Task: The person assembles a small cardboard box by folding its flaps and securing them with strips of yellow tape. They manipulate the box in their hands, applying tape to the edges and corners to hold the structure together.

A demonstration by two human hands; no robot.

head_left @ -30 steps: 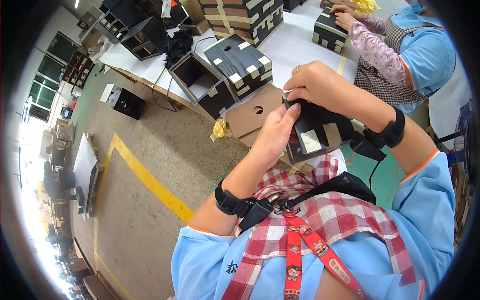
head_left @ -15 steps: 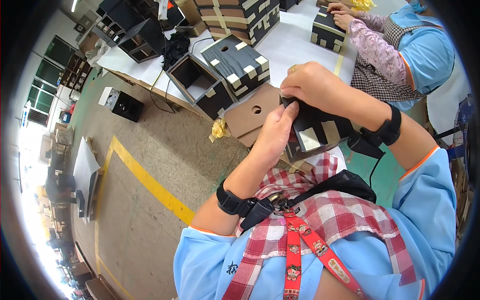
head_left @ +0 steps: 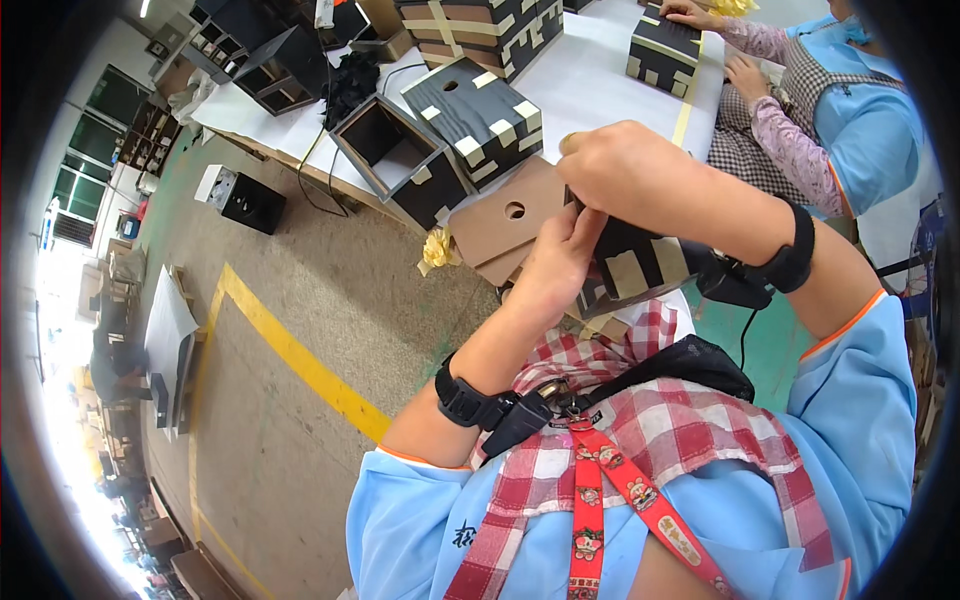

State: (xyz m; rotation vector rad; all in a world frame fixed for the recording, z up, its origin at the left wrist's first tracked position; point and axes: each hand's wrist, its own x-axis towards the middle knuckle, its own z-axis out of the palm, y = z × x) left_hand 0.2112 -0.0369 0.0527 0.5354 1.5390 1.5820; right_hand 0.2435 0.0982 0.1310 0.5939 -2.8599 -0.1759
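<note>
A view looking down from a person's head at their own two bare hands, raised close to the chest over a red and white checked apron (head_left: 640,440) and light blue sleeves. Both hands work on a small black box (head_left: 640,265) with tan tape strips along its edges, held in the air just in front of the body and near the edge of a white tabletop (head_left: 590,85). The left hand (head_left: 560,265) comes up from below, its fingers closed against the near left side of the box, the thumb pressed on the top edge. The right hand (head_left: 625,170) arches over the top of the box, fingers curled shut around its upper edge, so the box is gripped between the two hands. Each wrist wears a black band. Just behind the box, a flat brown board (head_left: 500,220) with a round hole lies at the tabletop's edge. Further back on the tabletop sits an open black box (head_left: 385,150) showing its hollow inside, and beside it a closed black box with tape patches (head_left: 480,115). A small yellow bow (head_left: 438,248) hangs near the tabletop's edge. At the upper right, another person in a light blue top rests a hand (head_left: 745,75) beside another taped box (head_left: 662,48). Below left, a grey floor carries a yellow painted line (head_left: 300,355).
</note>
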